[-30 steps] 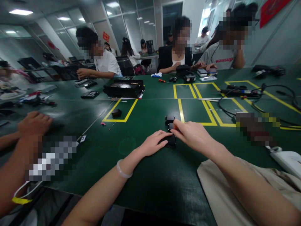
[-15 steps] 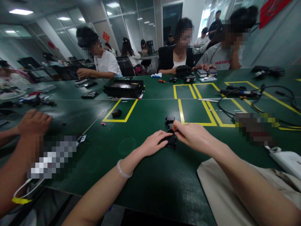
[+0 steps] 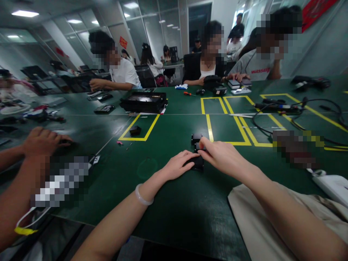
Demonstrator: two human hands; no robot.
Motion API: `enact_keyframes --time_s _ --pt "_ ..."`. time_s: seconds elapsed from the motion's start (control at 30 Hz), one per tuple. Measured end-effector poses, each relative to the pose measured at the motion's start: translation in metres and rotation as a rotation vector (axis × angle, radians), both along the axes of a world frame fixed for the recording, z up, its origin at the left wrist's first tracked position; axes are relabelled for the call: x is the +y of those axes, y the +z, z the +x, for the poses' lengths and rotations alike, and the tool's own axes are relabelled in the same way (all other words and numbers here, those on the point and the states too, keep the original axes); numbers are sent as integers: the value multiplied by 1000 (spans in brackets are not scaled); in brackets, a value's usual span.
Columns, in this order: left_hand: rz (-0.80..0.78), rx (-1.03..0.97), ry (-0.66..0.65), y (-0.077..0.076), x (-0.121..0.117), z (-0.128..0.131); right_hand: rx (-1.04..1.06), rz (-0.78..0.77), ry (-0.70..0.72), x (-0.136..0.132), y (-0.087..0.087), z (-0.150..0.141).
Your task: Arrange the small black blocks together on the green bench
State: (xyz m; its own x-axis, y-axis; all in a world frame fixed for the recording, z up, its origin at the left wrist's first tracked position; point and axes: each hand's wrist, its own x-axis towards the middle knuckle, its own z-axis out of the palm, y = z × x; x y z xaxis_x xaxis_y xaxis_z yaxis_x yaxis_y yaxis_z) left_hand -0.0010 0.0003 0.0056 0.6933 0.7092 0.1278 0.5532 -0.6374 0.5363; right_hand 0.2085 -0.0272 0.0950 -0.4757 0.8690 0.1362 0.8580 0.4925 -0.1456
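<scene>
A row of small black blocks stands on the green table in front of me. My left hand (image 3: 179, 165) reaches in from the left, its fingers laid along the nearest black block (image 3: 199, 163) and its thumb on the near side, gripping it. Bent over the middle black block (image 3: 198, 145), my right hand (image 3: 217, 152) has its thumb and forefinger closed in a pinch. What lies between those fingertips is hidden. The farthest black block (image 3: 196, 137) sits just beyond both hands, untouched.
Yellow tape outlines (image 3: 210, 128) mark the table. A small black box (image 3: 135, 130) and a black tray (image 3: 144, 102) lie to the left; cables (image 3: 255, 123) and a white device (image 3: 331, 186) are at the right. A neighbour's hand (image 3: 43, 145) is at the left; several people sit opposite.
My right hand has rolled slightly at the middle block, its fingers still pinched. My left hand stays where it was. The neighbour's hand at the left now has a dark object at its fingertips.
</scene>
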Motion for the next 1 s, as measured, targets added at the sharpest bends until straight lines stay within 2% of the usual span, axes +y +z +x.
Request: enact_keyframes --time_s 0.1,0.33,0.57,0.73,0.9,1.0 --pt "-4 -3 2 0 0 0 -63 24 -36 0 0 -2" --pt "-10 -13 -14 2 -1 -2 30 -32 64 0 -1 4" --pt "8 10 -11 0 0 -2 -32 -8 -9 0 1 0" --pt "5 3 -6 -1 -1 -2 34 -52 59 1 2 3" --pt "10 7 -7 0 -1 -3 -47 -15 -34 1 3 0" --pt "12 5 -12 0 -1 -3 -43 -23 -16 1 3 1"
